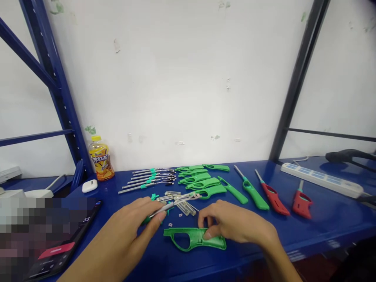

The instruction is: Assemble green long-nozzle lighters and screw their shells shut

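A slim pale metal rod [169, 206], green near its lower end, is pinched between the thumb and fingers of my left hand [138, 219]; its exact kind is unclear. Below, an open half of a green lighter shell [194, 237] lies with its hollow side up and its trigger loop to the left. My right hand [227, 221] grips the shell's upper edge near the handle end, thumb on the inside. Several clear fuel tanks [184, 206] lie just behind the hands, with small green triggers [154, 196] beside them.
Metal lighter tubes with wires [149, 181] lie at the back left, beside stacked green shells [195, 178]. Toward the right are a green lighter [255, 194], red lighters [274, 199] and a power strip [323, 180]. A drink bottle [101, 159], white case [89, 186] and phone [66, 244] stand left.
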A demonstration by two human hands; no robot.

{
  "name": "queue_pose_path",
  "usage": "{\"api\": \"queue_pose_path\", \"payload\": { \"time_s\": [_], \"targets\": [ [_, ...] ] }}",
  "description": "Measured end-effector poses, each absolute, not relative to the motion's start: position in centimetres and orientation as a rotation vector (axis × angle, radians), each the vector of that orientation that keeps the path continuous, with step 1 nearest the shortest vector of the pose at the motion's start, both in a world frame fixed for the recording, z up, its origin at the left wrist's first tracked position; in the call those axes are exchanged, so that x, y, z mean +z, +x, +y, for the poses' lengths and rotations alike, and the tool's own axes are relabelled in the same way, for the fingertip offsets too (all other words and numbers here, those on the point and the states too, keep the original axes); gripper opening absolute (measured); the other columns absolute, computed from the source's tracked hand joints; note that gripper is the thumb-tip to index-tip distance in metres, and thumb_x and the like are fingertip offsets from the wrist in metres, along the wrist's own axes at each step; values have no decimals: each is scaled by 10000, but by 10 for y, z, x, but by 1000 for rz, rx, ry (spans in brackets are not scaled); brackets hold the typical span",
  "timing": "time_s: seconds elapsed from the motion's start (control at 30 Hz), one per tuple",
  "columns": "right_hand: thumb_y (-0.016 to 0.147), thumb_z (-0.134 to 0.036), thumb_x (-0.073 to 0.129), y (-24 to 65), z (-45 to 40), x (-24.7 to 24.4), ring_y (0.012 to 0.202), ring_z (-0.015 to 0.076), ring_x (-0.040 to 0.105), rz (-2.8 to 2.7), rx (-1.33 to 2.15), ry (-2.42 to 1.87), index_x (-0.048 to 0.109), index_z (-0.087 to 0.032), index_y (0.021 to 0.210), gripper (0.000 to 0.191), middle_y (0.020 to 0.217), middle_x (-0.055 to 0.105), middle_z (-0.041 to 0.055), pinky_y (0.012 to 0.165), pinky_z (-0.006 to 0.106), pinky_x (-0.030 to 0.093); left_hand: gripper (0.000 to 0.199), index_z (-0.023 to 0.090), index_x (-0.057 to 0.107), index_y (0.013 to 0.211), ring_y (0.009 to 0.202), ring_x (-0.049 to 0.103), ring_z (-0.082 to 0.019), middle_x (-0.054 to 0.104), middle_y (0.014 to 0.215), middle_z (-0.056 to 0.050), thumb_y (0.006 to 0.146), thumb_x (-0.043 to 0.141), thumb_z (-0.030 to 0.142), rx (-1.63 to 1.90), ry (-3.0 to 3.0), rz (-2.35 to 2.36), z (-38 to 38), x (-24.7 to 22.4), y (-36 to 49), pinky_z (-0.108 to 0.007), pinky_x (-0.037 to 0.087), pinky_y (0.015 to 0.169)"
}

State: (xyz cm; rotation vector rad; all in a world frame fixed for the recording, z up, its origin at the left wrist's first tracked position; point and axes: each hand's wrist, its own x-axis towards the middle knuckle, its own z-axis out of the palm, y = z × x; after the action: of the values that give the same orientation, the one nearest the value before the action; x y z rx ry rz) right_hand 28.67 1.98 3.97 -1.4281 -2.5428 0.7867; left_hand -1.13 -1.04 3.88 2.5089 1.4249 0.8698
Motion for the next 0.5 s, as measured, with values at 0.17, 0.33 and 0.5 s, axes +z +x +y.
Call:
{"api": "queue_pose_path", "payload": {
  "time_s": [0.17,0.33,0.5],
  "targets": [
    [860,-271,837,294,19,36,744,162,651,-2541,739,-1411,798,-279,968,115,834,733,-37,641,256,393,354,371,750,1224,929,690,-222,718,1052,-32,1065,481,538,800,2554,1332,-8,39,-19,-282,575,807],
    [1006,-363,686,289,-5,21,974,235,686,-2484,458,-1390,749,-325,1162,172,1084,723,13,830,326,462,285,358,744,1220,1063,692,-220,731,1136,-8,1050,566,501,715,2547,1322,-14,43,-25,-278,549,938],
    [1026,-485,631,284,-28,-6,1002,244,689,-2304,412,-1436,711,-275,1136,250,1212,657,42,874,363,493,239,380,709,1236,1269,627,-244,730,1225,15,1067,558,457,678,2591,1285,-16,38,-21,-314,511,1052]
  ]
}}
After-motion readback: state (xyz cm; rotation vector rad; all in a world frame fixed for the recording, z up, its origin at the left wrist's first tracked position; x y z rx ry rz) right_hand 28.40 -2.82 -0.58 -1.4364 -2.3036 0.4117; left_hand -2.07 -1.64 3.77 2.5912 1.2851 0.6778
